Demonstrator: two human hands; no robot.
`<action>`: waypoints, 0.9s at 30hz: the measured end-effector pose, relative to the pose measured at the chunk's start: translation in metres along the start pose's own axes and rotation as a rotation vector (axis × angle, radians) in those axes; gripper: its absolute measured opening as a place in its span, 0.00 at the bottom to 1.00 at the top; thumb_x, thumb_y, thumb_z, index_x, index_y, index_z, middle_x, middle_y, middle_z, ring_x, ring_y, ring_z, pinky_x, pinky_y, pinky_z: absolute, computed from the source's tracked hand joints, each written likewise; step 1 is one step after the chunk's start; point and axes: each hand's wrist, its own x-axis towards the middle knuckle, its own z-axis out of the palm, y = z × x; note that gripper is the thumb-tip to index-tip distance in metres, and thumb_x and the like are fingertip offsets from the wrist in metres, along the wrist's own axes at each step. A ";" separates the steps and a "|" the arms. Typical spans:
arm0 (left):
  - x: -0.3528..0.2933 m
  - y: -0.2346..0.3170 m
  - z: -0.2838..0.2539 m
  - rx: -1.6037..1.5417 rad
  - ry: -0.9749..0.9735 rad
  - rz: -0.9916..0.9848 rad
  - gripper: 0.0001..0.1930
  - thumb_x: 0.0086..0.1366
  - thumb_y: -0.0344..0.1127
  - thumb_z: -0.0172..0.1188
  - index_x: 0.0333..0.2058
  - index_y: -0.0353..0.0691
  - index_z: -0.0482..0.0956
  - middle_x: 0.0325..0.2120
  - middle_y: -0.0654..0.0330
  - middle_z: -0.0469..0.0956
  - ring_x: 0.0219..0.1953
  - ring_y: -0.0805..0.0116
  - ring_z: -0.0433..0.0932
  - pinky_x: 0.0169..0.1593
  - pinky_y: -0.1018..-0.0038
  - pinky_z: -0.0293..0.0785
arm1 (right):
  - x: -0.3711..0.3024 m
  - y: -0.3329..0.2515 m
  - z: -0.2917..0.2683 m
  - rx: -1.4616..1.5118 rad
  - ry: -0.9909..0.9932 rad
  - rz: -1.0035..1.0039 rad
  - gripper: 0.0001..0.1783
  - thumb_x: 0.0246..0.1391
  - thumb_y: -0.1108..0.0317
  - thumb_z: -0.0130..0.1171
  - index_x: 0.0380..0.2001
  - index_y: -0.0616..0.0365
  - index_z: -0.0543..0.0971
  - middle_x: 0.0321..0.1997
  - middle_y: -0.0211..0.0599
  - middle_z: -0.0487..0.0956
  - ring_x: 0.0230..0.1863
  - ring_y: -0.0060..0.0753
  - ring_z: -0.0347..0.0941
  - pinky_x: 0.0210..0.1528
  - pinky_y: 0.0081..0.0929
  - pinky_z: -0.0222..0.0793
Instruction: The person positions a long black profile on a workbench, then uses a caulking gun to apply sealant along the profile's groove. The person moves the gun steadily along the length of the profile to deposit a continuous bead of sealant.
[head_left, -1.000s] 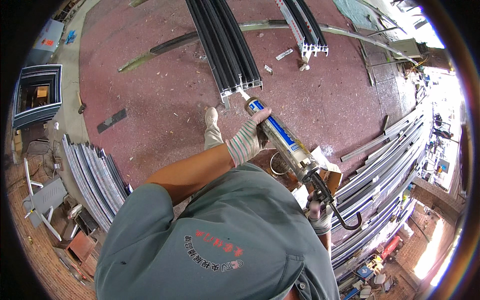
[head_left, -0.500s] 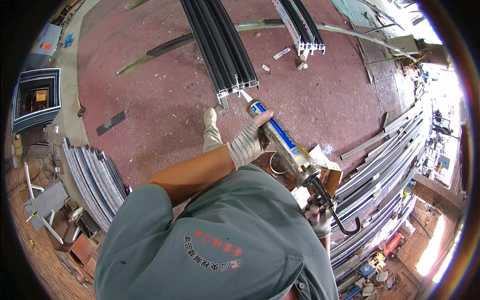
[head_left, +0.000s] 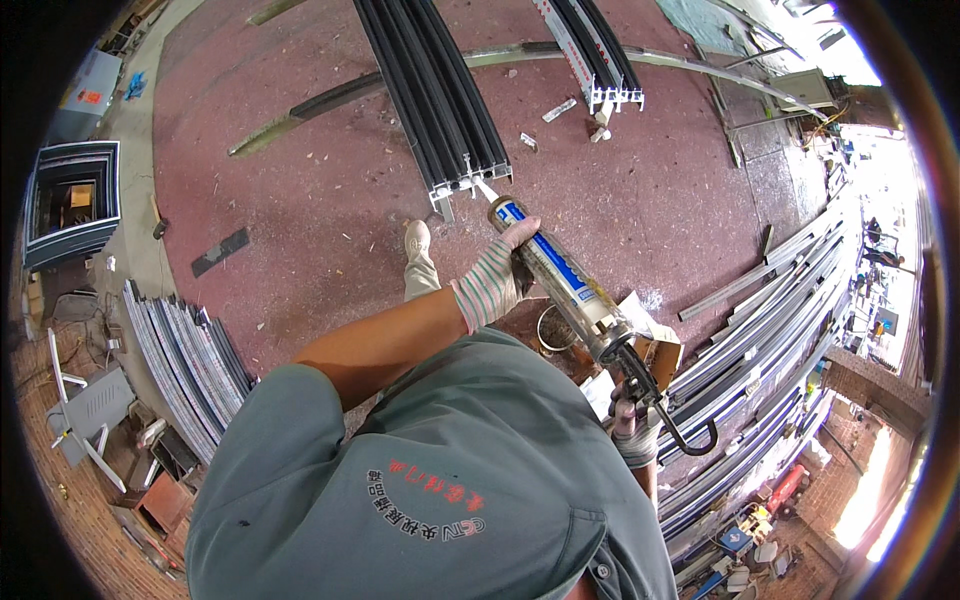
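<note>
My left hand (head_left: 492, 276), in a striped knit glove with bare fingertips, is wrapped round the front of a caulking gun (head_left: 630, 356). A sealant cartridge (head_left: 562, 270) with a blue and white label lies in the gun. Its white nozzle points up and left, the tip at the cut end of a black metal profile (head_left: 440, 100) with white edges; whether it touches is hard to tell. My right hand (head_left: 632, 418), gloved too, is closed round the gun's handle, partly hidden behind the hooked rod.
A second black profile (head_left: 590, 50) lies at the far right. Long profiles are stacked on the right (head_left: 770, 330) and at the left (head_left: 190, 360). Black frames (head_left: 70, 240) stand far left. Near the gun sit a round bucket (head_left: 556, 328) and a cardboard box (head_left: 660, 362). Scraps litter the red floor (head_left: 320, 210).
The profiles appear slightly farther left and up in view. The gun's hooked rod has shifted a little, and more of my right hand shows. Both hands keep their hold.
</note>
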 end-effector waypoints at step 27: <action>0.016 -0.006 0.013 0.131 -0.042 -0.036 0.18 0.63 0.50 0.67 0.41 0.43 0.76 0.33 0.58 0.81 0.35 0.59 0.85 0.44 0.55 0.86 | 0.000 -0.001 -0.001 -0.048 0.043 0.003 0.27 0.58 0.45 0.57 0.29 0.64 0.79 0.18 0.33 0.76 0.20 0.29 0.73 0.23 0.30 0.65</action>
